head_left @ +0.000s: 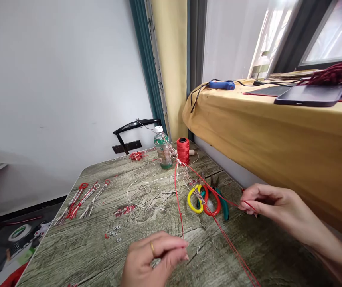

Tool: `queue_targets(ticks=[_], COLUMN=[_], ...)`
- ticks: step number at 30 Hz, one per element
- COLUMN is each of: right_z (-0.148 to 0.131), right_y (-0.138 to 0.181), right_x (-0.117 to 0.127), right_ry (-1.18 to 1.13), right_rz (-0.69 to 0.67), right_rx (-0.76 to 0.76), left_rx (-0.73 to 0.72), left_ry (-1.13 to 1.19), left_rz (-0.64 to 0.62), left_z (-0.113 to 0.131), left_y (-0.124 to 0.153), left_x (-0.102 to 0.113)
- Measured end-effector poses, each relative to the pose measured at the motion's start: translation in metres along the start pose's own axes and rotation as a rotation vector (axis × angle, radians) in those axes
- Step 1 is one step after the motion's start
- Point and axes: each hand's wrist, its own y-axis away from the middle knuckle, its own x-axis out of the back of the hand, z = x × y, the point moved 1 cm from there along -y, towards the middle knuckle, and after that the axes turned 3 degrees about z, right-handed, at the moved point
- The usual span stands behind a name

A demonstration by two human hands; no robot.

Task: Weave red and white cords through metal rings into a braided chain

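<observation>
My left hand (154, 257) is low at the table's near edge, fingers pinched on a red cord (178, 199) that runs up to a knotted piece tied by the water bottle (162, 146). My right hand (266, 203) is at the right, fingers pinched on another strand of the same red cord, pulled taut from the knot. A red thread spool (183, 150) stands just right of the bottle. Scissors with yellow and red handles (202, 198) and green-handled pliers (222, 201) lie between my hands.
Finished red-and-white braided pieces (81, 199) lie at the table's left, with small metal rings (115, 232) and red beads (125, 210) nearby. A black chair (131, 131) stands behind the wooden table (93, 247). A yellow-covered ledge (278, 135) at right holds a tablet (310, 95).
</observation>
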Motion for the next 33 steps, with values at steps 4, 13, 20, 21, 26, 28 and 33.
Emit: queue_targets(ticks=[4,13,20,21,26,28,33], right_z=[0.003,0.012,0.024,0.025,0.024,0.021,0.014], right_y=[-0.031,-0.107,-0.120,-0.121,-0.121,-0.119,-0.110], right_x=[-0.014,-0.062,-0.078,-0.079,-0.080,-0.080,-0.082], right_ry=[0.005,-0.235,-0.268,-0.277,-0.328,-0.336,-0.356], right_rz=[-0.063,-0.174,-0.184,-0.184,-0.195,-0.208,-0.247], right_rx=[0.032,0.048,-0.020,-0.034,-0.098,-0.119,-0.141], left_rx=[0.290,0.463,0.513,0.517,0.558,0.564,0.574], left_ry=[0.197,0.494,0.549,0.553,0.581,0.605,0.637], left_rz=[0.088,0.312,0.322,0.318,0.335,0.350,0.338], left_z=[-0.018,-0.057,-0.066,-0.066,-0.061,-0.060,-0.059], left_y=[-0.033,-0.096,-0.114,-0.116,-0.123,-0.124,-0.123], left_x=[-0.006,-0.035,-0.052,-0.054,-0.061,-0.062,-0.063])
